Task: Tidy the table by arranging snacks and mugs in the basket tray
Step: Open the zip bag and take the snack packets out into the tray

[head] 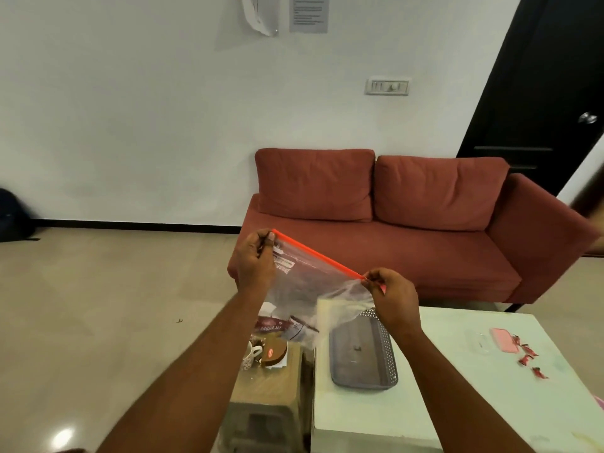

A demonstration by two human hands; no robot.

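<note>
1. The left hand (256, 261) and the right hand (394, 300) are raised well apart. Each pinches one end of the orange seal strip (318, 254) of a clear plastic bag (304, 282), fingers curled tight on it.
2. The bag hangs in the air between the hands, above the gap between the stool and the counter. The strip slopes down from left to right. A dark snack packet (271, 326) lies low inside the bag.
3. The pale counter (457, 403) sits at lower right. A grey basket tray (387, 348) with perforated walls stands flat near its left edge, below the right hand.
4. Further right on the counter lie a few red-wrapped sweets (526, 356), just beside a flat pink case (505, 338).
5. A brown stool (271, 387) stands against the left side of the counter. It carries a patterned white mug (250, 354) and a round brown container (273, 353), the two close together.
6. A red sofa (392, 243) with two back cushions stands behind the counter, against a white wall (130, 109).
7. The wall carries a switch panel (387, 86) and a printed notice (309, 13); a black door (539, 93) is to the right.
8. The floor (98, 305) is glossy beige tile, with a dark bag (13, 217) at the far left by the wall.
</note>
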